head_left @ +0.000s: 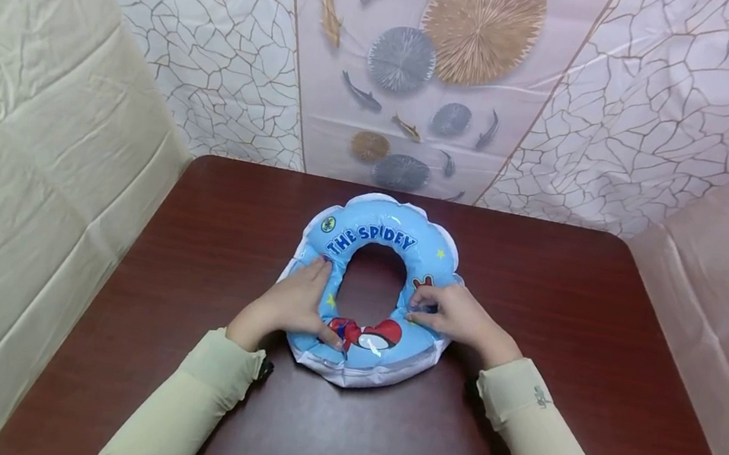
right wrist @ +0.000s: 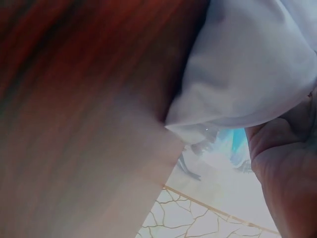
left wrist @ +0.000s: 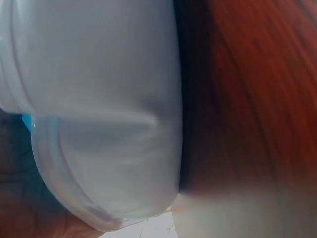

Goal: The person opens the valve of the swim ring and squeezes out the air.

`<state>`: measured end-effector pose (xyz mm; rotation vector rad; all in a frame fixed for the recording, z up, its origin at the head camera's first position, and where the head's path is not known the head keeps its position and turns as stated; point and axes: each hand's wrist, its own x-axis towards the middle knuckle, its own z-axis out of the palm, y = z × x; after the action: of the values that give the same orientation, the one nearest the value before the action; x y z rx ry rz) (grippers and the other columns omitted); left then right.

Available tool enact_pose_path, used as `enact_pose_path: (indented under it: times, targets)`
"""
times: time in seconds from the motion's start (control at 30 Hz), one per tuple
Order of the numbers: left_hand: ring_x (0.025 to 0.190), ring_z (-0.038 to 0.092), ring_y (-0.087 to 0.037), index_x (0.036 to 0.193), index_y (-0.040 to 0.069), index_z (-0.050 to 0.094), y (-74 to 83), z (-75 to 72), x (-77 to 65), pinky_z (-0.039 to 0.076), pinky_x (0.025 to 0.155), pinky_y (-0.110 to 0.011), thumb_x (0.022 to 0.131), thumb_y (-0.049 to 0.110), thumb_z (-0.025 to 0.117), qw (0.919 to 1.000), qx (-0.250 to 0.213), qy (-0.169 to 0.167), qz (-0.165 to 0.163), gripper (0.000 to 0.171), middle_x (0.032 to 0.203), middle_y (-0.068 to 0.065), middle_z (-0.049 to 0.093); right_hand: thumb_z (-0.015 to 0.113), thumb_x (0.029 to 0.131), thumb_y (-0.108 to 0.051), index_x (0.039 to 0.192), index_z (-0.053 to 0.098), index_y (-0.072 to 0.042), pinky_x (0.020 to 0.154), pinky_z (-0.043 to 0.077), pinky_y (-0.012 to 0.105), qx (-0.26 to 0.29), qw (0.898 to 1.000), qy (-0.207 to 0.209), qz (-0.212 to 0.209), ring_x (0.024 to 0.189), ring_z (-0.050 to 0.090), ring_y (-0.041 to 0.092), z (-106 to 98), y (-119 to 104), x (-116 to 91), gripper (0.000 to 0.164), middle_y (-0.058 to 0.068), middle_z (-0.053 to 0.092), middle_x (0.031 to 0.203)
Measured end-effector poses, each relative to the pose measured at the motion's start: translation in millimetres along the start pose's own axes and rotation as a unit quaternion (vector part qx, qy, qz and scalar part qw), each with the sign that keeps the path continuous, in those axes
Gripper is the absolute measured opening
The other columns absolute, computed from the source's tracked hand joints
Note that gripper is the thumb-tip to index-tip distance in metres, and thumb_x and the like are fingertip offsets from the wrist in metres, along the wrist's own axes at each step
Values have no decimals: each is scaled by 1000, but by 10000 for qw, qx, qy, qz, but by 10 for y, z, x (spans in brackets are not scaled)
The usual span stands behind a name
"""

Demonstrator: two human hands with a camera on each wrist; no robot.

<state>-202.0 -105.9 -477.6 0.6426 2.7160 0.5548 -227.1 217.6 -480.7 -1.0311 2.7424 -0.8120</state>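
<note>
An inflated swim ring [head_left: 383, 217] lies on the table, light blue on top with "THE SPIDEY" lettering and a red cartoon figure. Its pale scalloped side fills much of the left wrist view, where the white wall of the ring [left wrist: 114, 74] shows a crease. My left hand [head_left: 291, 302] rests spread over the ring's left part, thumb toward the red figure. On the opposite side my right hand [head_left: 457, 315] bends its index finger and thumb toward each other at the ring's surface; I cannot tell whether they pinch anything. The right wrist view shows part of that palm [right wrist: 285, 168] beside the ring.
The dark red-brown wooden table [head_left: 234, 218] has rounded corners. Behind it hangs a patterned backdrop [head_left: 222, 47] with fish and round motifs. Beige padded coverings [head_left: 17, 136] stand along the left and right sides.
</note>
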Motion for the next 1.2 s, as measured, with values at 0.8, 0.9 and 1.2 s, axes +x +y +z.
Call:
enact_pose_path:
  times: [0.8, 0.9, 1.2]
  targets:
    - [152, 19, -35, 157, -3, 24, 132, -6, 19, 22, 120, -48, 61, 70, 84, 9989, 255, -297, -269, 135, 164, -19, 23, 76, 91, -32, 101, 74, -23, 77, 55, 32, 1105, 9910, 12, 751, 88, 61, 16, -136, 59, -223, 14, -10, 71, 92]
    - [152, 18, -34, 158, -2, 24, 126, 14, 17, 21, 120, -48, 62, 69, 84, 9986, 264, -340, -324, 134, 164, -18, 22, 77, 90, -33, 99, 74, -24, 74, 55, 31, 1137, 9904, -52, 781, 87, 60, 17, -162, 51, -241, 14, -9, 69, 90]
    - [152, 18, -34, 157, -3, 24, 130, 24, 30, 22, 120, -48, 61, 72, 83, 9983, 342, -324, -350, 135, 164, -18, 23, 81, 87, -31, 99, 75, -22, 75, 54, 28, 628, 9976, -92, 276, 83, 59, 12, -175, -16, -274, 16, -13, 68, 87]
